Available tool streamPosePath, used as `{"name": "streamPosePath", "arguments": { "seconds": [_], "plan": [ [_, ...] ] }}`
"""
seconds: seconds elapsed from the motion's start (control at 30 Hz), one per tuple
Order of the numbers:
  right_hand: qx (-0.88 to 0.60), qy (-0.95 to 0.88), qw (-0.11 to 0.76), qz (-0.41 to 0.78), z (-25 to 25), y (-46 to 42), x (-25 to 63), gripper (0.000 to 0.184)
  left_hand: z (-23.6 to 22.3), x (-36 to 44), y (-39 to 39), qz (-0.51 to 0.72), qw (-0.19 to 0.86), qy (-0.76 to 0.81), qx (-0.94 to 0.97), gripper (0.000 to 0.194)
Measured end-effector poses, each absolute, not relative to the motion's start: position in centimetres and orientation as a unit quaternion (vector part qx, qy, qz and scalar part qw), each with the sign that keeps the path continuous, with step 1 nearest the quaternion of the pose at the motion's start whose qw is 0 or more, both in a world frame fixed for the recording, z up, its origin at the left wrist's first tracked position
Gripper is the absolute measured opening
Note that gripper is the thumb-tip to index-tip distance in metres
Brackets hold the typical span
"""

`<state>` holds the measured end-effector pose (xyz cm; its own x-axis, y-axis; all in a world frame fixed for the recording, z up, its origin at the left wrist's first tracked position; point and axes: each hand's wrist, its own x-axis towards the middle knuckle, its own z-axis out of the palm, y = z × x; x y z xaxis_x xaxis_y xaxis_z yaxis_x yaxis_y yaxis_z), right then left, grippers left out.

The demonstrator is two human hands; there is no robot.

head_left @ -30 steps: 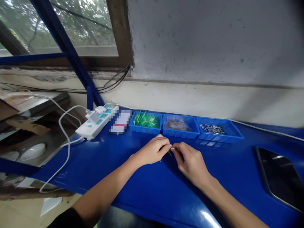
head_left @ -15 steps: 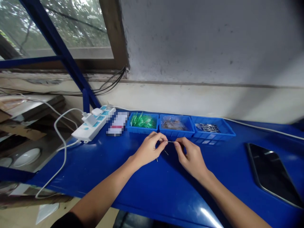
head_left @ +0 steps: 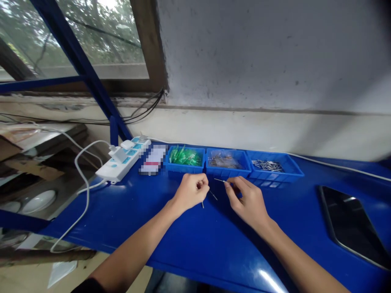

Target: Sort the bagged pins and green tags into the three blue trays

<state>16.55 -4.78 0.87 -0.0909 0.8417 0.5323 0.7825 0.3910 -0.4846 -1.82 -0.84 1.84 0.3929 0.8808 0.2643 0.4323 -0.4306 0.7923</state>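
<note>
My left hand [head_left: 191, 191] rests on the blue table [head_left: 171, 228] with its fingers curled round thin metal pins; two pin ends stick out below and to the right of the fist. My right hand [head_left: 247, 200] pinches one thin metal pin [head_left: 219, 180] at its right end, and the pin points left toward the left hand. A small gap separates the two hands. Behind them stand three blue trays: one with green parts [head_left: 185, 156], one with clear bagged parts [head_left: 226, 160], one with metal pins [head_left: 270, 165].
A white power strip [head_left: 122, 160] with a plugged charger and white cable lies at the back left. A dark phone [head_left: 351, 221] lies flat at the right. A small blurred card [head_left: 152, 160] sits beside the green tray. The table's left edge drops off to shelves.
The hands have drawn apart. The left hand let go of the pin's left end and curled into a fist; the right hand keeps the pin.
</note>
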Motion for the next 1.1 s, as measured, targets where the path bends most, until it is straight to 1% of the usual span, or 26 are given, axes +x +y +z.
{"name": "streamPosePath", "arguments": {
  "seconds": [0.13,0.37,0.5,0.53,0.63,0.7,0.8,0.9,1.0,1.1],
  "plan": [
    [-0.537,-0.75,0.382,0.055,0.74,-4.83,16.5,0.017,2.17,-1.75,-1.27,0.382,0.335,0.384,0.771,0.013],
    [-0.526,-0.746,0.397,0.099,1.08,-4.82,16.56,0.017,2.19,-1.75,-1.8,0.398,0.298,0.353,0.793,0.014],
    [-0.505,-0.751,0.407,0.123,1.42,-4.81,16.59,0.02,2.02,-1.66,-1.7,0.366,0.252,0.351,0.824,0.024],
    [-0.501,-0.753,0.408,0.125,1.45,-4.82,16.58,0.022,2.01,-1.64,-1.62,0.359,0.238,0.348,0.833,0.022],
    [-0.488,-0.759,0.41,0.133,1.35,-4.86,16.51,0.024,2.0,-1.65,-1.33,0.349,0.219,0.336,0.847,0.006],
    [-0.482,-0.763,0.407,0.142,1.16,-4.87,16.49,0.024,1.98,-1.7,-1.2,0.349,0.216,0.332,0.849,0.009],
    [-0.491,-0.758,0.405,0.143,0.87,-4.85,16.53,0.017,2.01,-1.75,-1.21,0.351,0.213,0.327,0.851,0.012],
    [-0.496,-0.758,0.406,0.121,0.71,-4.85,16.61,0.021,2.09,-1.72,-1.31,0.349,0.202,0.327,0.854,0.017],
    [-0.471,-0.78,0.4,0.099,0.72,-4.87,16.59,0.014,2.1,-1.69,-1.31,0.35,0.202,0.332,0.852,0.022],
    [-0.463,-0.793,0.389,0.078,0.83,-4.85,16.54,0.015,2.03,-1.79,-1.19,0.353,0.21,0.345,0.844,0.025]
  ]
}}
